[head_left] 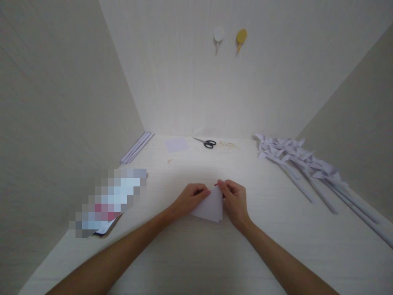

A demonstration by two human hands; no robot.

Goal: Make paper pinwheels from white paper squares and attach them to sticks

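Between my two hands is a folded sheet of white paper (pixel 209 208), its layered lower edges fanning slightly apart at the right. My left hand (pixel 192 198) is closed on the paper's upper left side, thumb on top. At the upper right corner, my right hand (pixel 235 198) pinches the paper between thumb and fingers. A small red tip shows beside the right fingertips; what it belongs to is too small to make out. Black-handled scissors (pixel 208 144) lie beyond the hands, with a flat square of white paper (pixel 177 144) to their left.
Paper pinwheels on sticks (pixel 294 157) are piled at the right. Rolled paper sticks (pixel 137 147) lie at the back left, above a phone (pixel 107 225) with a blurred screen. Small tan bits (pixel 227 144) are scattered near the scissors. Two hooks, white (pixel 219 34) and yellow (pixel 241 37), hang on the back wall.
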